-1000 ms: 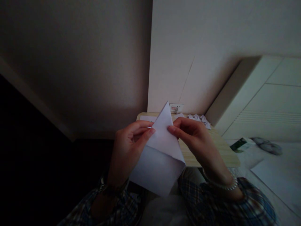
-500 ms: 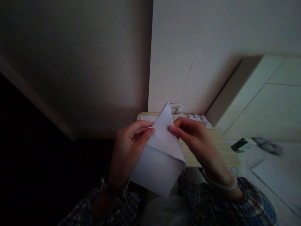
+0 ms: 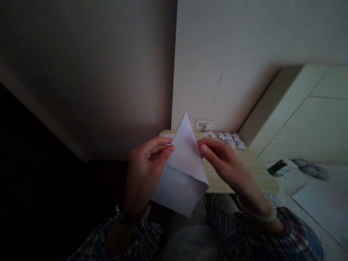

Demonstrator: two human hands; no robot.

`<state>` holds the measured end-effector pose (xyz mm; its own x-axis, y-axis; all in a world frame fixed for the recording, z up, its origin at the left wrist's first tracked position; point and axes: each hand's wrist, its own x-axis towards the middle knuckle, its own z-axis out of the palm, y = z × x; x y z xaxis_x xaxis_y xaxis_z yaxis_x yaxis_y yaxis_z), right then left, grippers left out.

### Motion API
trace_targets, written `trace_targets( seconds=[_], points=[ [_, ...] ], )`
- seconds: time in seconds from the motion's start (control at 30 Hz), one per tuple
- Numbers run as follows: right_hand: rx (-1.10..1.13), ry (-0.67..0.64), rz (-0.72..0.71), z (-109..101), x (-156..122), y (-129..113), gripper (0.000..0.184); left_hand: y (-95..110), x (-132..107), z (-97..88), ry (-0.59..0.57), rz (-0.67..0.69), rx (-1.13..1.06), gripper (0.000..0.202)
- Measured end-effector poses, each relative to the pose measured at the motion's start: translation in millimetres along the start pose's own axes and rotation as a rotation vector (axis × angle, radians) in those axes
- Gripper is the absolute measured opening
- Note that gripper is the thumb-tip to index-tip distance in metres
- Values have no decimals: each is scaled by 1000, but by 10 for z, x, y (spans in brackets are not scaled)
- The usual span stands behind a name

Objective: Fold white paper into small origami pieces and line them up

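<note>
A white sheet of paper (image 3: 186, 154), folded to a point at its top, is held up in front of me. One slanted flap lies over its lower part, and the bottom hangs loose above my lap. My left hand (image 3: 148, 168) pinches the left edge between thumb and fingers. On the opposite edge, the thumb and index finger of my right hand (image 3: 224, 159) close on the paper, the fingertips partly hidden behind it.
A small wooden table (image 3: 244, 170) stands under the paper against the wall. Several small folded paper pieces (image 3: 228, 137) lie at its back right, below a wall socket (image 3: 203, 124). Right of the table are a green and white box (image 3: 281, 167) and flat white paper (image 3: 320, 206).
The paper has shifted left and slightly up, its tip included. My left hand has moved left with it, while my right fingertips have slid outward to the paper's right edge.
</note>
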<state>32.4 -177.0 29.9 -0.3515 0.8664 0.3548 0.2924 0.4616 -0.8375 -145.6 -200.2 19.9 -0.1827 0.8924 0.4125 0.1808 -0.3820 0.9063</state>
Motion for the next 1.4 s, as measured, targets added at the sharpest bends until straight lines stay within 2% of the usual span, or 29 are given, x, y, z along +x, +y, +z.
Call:
trace_targets(
  seconds=[0.2, 0.37, 0.63, 1.4],
  points=[
    [2, -76, 80, 6, -33, 2, 25, -14, 19, -9, 35, 14, 4, 5],
    [40, -68, 121, 23, -35, 3, 24, -16, 20, -14, 34, 6, 6, 4],
    [88, -39, 132, 39, -41, 35, 25, -3, 13, -14, 20, -20, -15, 6],
    [50, 17, 91, 46, -46, 3, 27, 23, -6, -7, 27, -49, -13, 8]
  ],
)
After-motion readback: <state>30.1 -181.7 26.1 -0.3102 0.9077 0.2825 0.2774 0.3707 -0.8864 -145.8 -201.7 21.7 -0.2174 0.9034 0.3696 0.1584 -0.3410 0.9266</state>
